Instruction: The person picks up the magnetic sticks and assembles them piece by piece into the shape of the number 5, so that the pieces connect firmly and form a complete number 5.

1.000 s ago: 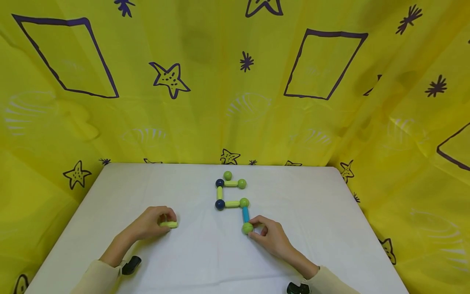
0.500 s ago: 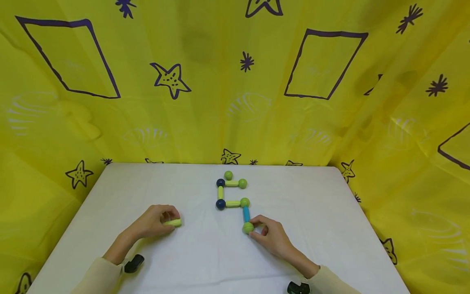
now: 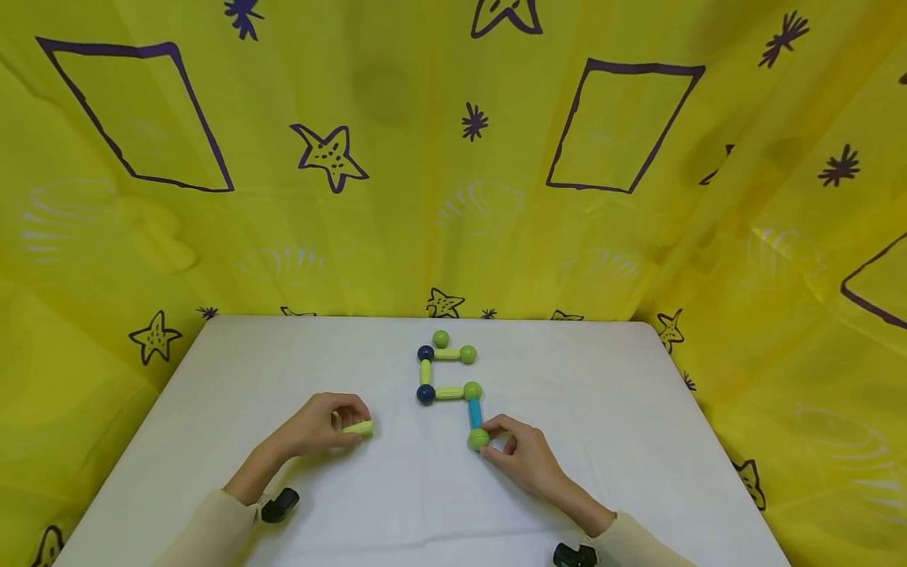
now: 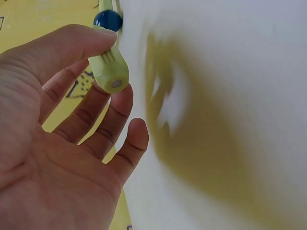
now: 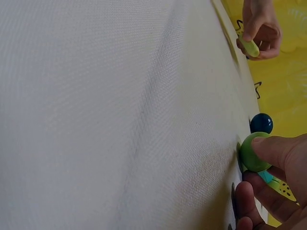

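Note:
My left hand (image 3: pixel 317 425) pinches a pale yellow-green magnetic rod (image 3: pixel 360 428) between thumb and fingers, above the table left of a magnet-toy figure. A small metal disc shows on the rod's end (image 4: pixel 116 83) in the left wrist view. With thumb and fingertips my right hand (image 3: pixel 530 458) grips a green ball (image 3: pixel 478 440) at the figure's near end. From that ball a blue rod (image 3: pixel 475 413) runs up to another green ball (image 3: pixel 472 390). Yellow-green rods (image 3: pixel 449 393) and two dark blue balls (image 3: pixel 426 394) continue the figure, ending at a green ball (image 3: pixel 468 354).
A loose-looking green ball (image 3: pixel 441 339) sits just behind the figure's far rod. White cloth covers the table (image 3: pixel 581 378), with a crease along its near side. A yellow patterned curtain (image 3: pixel 397 220) surrounds the back and sides.
My left hand has moved right, toward the figure, carrying the yellow-green rod. My right hand stays on the green ball, and the figure keeps its shape.

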`<state>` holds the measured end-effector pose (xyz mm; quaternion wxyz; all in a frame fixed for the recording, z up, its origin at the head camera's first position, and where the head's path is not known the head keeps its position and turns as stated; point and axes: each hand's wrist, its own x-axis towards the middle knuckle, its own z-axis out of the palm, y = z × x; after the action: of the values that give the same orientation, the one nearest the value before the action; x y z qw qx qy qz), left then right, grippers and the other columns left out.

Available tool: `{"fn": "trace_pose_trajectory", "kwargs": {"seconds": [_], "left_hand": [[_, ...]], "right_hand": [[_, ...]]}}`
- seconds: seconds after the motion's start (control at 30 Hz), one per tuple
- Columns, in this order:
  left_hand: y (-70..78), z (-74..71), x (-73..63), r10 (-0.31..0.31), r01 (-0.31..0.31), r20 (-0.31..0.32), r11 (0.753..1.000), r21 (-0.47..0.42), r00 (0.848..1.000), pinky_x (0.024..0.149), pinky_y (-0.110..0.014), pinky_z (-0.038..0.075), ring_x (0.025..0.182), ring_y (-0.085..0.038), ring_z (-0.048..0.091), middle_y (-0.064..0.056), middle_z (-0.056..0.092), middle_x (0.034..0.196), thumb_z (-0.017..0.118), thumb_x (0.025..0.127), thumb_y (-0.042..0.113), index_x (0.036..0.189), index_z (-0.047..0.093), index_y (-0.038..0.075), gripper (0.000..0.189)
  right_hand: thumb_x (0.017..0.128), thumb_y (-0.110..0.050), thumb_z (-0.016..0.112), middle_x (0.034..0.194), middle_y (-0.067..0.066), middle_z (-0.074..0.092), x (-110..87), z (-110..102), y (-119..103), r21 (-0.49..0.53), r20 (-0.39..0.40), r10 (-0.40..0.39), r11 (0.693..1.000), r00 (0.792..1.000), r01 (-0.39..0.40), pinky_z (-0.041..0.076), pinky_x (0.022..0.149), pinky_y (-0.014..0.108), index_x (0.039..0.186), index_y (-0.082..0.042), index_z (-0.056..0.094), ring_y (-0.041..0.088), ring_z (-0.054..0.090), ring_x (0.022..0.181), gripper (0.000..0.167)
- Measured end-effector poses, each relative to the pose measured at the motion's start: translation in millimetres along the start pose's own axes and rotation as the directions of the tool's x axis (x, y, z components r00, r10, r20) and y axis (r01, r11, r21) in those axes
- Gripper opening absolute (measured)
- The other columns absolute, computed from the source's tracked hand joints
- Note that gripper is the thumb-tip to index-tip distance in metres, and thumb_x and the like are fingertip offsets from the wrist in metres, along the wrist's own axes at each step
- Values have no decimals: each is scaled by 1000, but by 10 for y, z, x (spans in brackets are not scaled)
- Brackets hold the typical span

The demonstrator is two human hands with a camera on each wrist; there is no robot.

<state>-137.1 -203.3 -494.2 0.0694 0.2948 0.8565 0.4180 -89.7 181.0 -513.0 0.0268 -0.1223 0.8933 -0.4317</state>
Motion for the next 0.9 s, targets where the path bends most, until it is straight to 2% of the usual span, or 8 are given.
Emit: {"fn": "trace_pose_trajectory", "kwargs": {"seconds": [0.33,0.63,0.9], "left_hand": [[135,294,306,24,-21,71,999,-44,997,68,-26,49,76,-10,57,9,63,83,84,80,4,98,72,19,26],[314,572,611,60,-56,121,998,-34,991,70,-25,49,78,-11,57,10,62,82,82,81,5,99,73,18,24],[376,800,762,74,-69,155,997,-32,985,72,-24,50,78,-12,59,6,65,84,81,81,2,98,74,15,22]], "right_hand": [[87,-11,83,102,-4,71,-11,14,4,8,-8,-2,1000,1000,2,40,53,21,112,-20,72,5,50,59,28],[86,-10,83,101,-4,73,-21,14,10,8,-20,-12,1000,1000,12,41,55,21,112,-19,72,4,50,60,30],[86,-10,84,101,-4,73,-16,31,15,10,-26,-12,1000,1000,12,42,55,21,111,-19,71,4,51,59,30]]}}
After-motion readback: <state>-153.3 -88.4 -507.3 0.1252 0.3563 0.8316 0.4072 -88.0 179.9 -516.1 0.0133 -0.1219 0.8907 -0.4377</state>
